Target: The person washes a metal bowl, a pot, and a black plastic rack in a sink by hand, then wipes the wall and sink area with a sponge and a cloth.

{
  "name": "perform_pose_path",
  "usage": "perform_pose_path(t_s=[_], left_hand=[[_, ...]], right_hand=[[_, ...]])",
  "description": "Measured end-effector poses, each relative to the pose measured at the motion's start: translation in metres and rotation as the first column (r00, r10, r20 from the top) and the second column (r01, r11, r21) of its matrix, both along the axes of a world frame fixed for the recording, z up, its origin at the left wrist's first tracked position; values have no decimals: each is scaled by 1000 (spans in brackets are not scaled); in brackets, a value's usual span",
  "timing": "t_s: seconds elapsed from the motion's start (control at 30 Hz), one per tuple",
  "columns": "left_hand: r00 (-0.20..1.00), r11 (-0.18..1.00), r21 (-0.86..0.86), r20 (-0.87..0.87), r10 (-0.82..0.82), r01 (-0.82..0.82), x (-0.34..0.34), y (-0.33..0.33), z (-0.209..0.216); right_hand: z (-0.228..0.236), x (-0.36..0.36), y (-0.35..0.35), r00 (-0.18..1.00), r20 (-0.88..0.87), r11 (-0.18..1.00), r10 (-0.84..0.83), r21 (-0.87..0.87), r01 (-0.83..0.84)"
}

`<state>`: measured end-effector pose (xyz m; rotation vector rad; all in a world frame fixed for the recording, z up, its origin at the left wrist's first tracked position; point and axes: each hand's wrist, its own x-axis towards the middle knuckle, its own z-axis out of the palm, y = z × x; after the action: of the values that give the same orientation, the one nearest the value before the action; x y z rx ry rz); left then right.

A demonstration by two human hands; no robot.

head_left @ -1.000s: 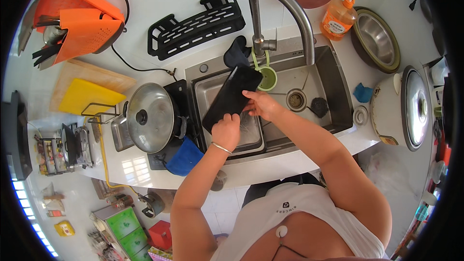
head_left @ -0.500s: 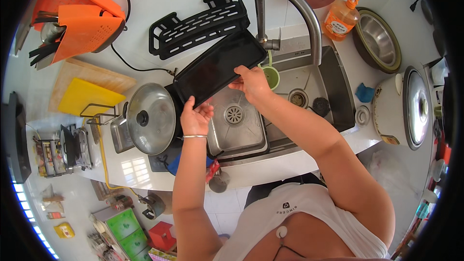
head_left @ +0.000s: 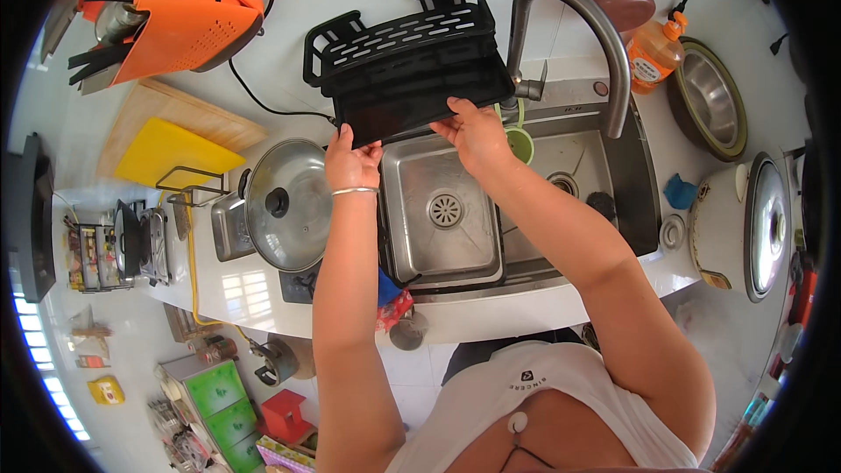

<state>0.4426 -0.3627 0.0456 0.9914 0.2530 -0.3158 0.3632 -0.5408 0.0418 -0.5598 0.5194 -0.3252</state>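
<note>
Between my two hands is a shallow black rectangular tray (head_left: pixel 399 105). My left hand (head_left: pixel 353 164) grips its near left corner, and my right hand (head_left: pixel 477 138) pinches the near edge further right. The tray's far side meets the lower part of a black slotted wall rack (head_left: pixel 403 39); whether it sits inside the rack or against its front, I cannot tell. Below the tray is a two-basin steel sink (head_left: pixel 469 250). The curved faucet (head_left: pixel 613 44) rises to the right of the tray, and a small green cup (head_left: pixel 520 145) sits beside my right hand.
Left of the sink stands a pan with a glass lid (head_left: pixel 289 215). Behind it are a yellow cutting board (head_left: pixel 175 153) and an orange utensil holder (head_left: pixel 188 31). To the right are a soap bottle (head_left: pixel 653 54), nested bowls (head_left: pixel 711 92) and a lidded cooker (head_left: pixel 731 223).
Both hands have brought the tray up to the wall rack, and it lies more level than before. The head view has shifted, so the scene sits farther right.
</note>
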Motion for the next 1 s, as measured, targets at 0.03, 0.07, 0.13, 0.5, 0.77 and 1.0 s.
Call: perform_pose_path(t_s=[0.03,0.07,0.13,0.5,0.77,1.0], left_hand=[[1000,1000,6,-3,-1,1,5,-1,1],[1000,1000,-2,10,-10,10,10,-1,-2],[999,999,-18,38,-28,29,21,-1,-6],[996,979,-186,-20,-88,83,57,-34,0],[999,959,-281,-4,-33,30,53,-42,1],[991,981,-181,127,-52,75,30,-2,-29]], right_hand=[[-2,3,-1,1000,13,1000,23,7,-23],[-2,4,-2,999,24,999,44,13,-45],[-2,8,-3,996,33,996,77,33,-79],[3,39,-32,961,200,982,191,-51,-184],[-5,43,-21,972,169,985,165,27,-172],[-9,-5,-8,976,75,970,202,120,-210]])
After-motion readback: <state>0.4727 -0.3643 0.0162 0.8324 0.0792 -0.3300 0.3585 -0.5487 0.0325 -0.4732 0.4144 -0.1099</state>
